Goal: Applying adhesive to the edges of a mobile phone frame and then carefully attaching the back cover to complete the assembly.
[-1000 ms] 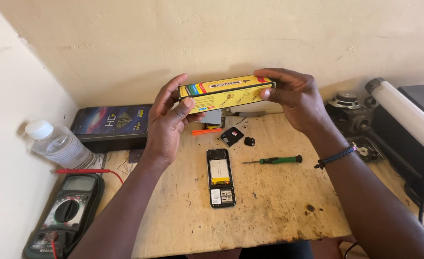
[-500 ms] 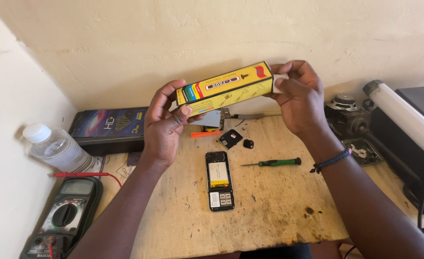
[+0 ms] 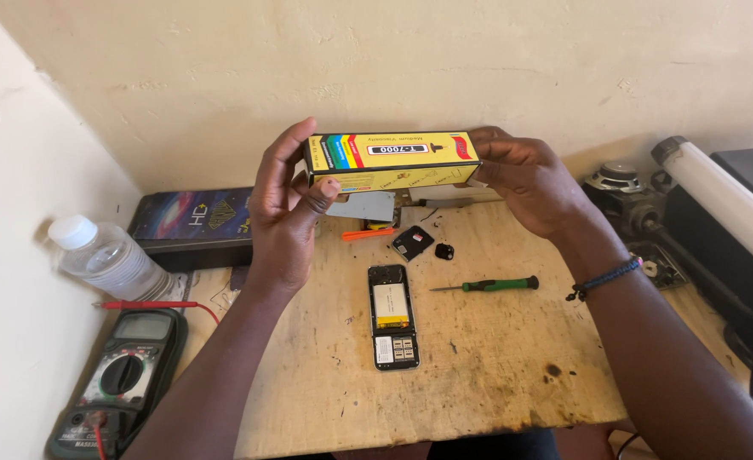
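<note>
A long yellow cardboard box [image 3: 392, 159] with coloured stripes at its left end is held level above the wooden table [image 3: 495, 375], one hand at each end. My left hand [image 3: 287, 209] grips the striped end, thumb on the front face. At the other end my right hand [image 3: 525, 183] holds the box, a dark bracelet on its wrist. Below the box lies an opened mobile phone [image 3: 393, 315], back cover off and battery showing. A green-handled screwdriver [image 3: 489, 284] lies just right of the phone.
A dark multimeter [image 3: 117, 383] with red lead sits front left, a plastic water bottle [image 3: 108, 258] beside it. A flat dark box [image 3: 193, 220] lies against the wall. Small black parts [image 3: 413, 243] and an orange tool [image 3: 368, 232] lie behind the phone. A speaker [image 3: 619, 181] and white tube [image 3: 717, 200] stand right.
The box has been turned in both hands, from tilted with its right end higher to level, and its striped top face now faces the camera. Nothing on the table moved.
</note>
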